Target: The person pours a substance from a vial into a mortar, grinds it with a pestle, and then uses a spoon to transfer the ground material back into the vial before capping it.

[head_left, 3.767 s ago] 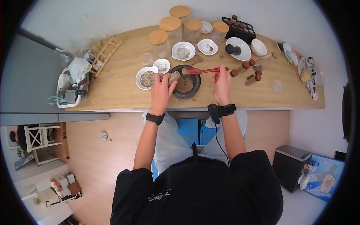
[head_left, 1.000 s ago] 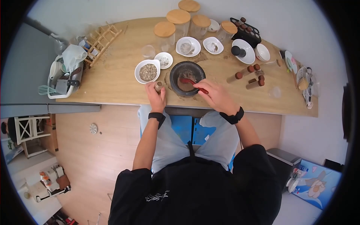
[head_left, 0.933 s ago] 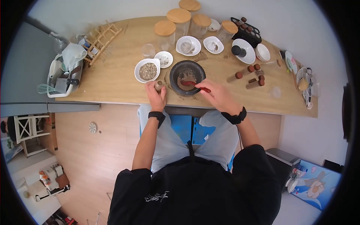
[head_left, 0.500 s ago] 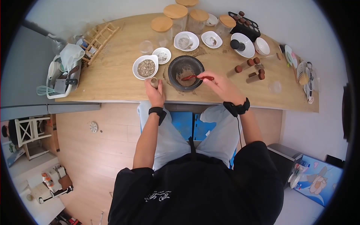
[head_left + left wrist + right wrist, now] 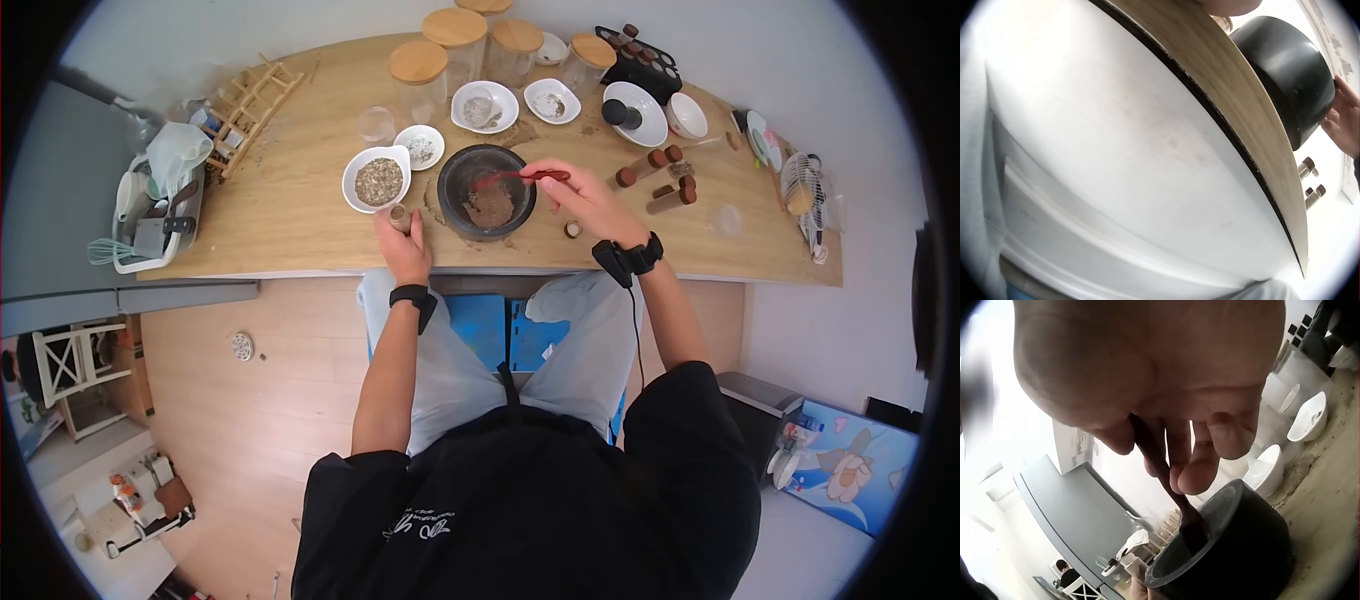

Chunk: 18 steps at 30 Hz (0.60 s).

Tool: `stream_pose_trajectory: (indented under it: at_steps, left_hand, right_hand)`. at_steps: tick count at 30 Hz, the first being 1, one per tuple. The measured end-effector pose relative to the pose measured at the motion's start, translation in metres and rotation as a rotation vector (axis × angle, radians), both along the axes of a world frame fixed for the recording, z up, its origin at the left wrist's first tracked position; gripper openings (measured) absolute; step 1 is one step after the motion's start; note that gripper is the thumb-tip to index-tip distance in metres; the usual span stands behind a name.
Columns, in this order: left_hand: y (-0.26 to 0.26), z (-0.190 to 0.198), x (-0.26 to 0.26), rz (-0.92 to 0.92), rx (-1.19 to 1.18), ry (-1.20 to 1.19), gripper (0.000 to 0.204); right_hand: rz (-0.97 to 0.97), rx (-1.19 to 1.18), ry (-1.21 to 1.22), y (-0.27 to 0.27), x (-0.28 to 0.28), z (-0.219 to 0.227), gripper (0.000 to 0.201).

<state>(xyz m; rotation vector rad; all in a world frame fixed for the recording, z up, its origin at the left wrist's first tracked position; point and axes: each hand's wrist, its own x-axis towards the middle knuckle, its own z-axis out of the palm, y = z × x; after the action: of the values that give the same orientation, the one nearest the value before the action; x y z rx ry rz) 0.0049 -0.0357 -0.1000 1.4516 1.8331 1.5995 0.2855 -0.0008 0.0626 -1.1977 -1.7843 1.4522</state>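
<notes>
In the head view my left hand (image 5: 404,247) grips a small glass vial (image 5: 399,216) at the table's front edge, left of the mortar. The vial stands upright with its mouth up. The black mortar (image 5: 449,215) holds brown powder (image 5: 490,207). My right hand (image 5: 592,203) pinches the handle of a red spoon (image 5: 545,175) from the mortar's right side. In the right wrist view the spoon (image 5: 1159,467) slants down inside the mortar (image 5: 1241,550) rim. A small round cap (image 5: 572,229) lies on the table beneath my right hand.
White bowls of flakes (image 5: 379,183) and pale powder (image 5: 420,148) stand left of the mortar. Wooden-lidded jars (image 5: 418,75) line the back. Brown-capped vials (image 5: 670,198) and a white bowl with a black-headed pestle (image 5: 652,120) are to the right. A utensil bin (image 5: 165,255) sits far left.
Earlier, my left hand held the vial tilted beside the spoon over the mortar; now it is upright at the left. My right hand has brought the spoon down into the mortar and shifted it within.
</notes>
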Motion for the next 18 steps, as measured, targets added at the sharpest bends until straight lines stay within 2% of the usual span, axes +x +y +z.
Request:
stream_pose_trajectory:
  at_steps: [2, 3, 5, 9, 12, 15, 18]
  left_hand:
    - [-0.001, 0.003, 0.001, 0.009, -0.03, -0.024, 0.032]
    - [-0.002, 0.005, 0.002, 0.019, -0.062, -0.044, 0.032]
    - [-0.002, 0.004, 0.0, 0.021, -0.04, -0.017, 0.032]
    - [0.001, 0.0, 0.001, 0.034, 0.029, 0.026, 0.033]
    - [0.0, -0.001, 0.002, 0.038, -0.009, -0.028, 0.033]
    - [-0.001, -0.001, 0.0, 0.021, -0.01, 0.024, 0.035]
    - [0.0, -0.004, 0.0, 0.005, -0.028, -0.031, 0.034]
  right_hand:
    - [0.062, 0.337, -0.175, -0.003, -0.011, 0.007, 0.027]
    - [0.068, 0.337, -0.178, -0.007, -0.015, 0.011, 0.027]
    - [0.22, 0.507, -0.431, -0.018, -0.023, 0.019, 0.025]
    - [0.234, 0.502, -0.455, -0.023, -0.032, 0.032, 0.022]
    - [0.144, 0.556, -0.376, -0.012, -0.034, 0.03, 0.02]
    - [0.225, 0.604, -0.464, -0.006, -0.033, 0.032, 0.021]
    - [0.258, 0.507, -0.48, -0.006, -0.03, 0.039, 0.023]
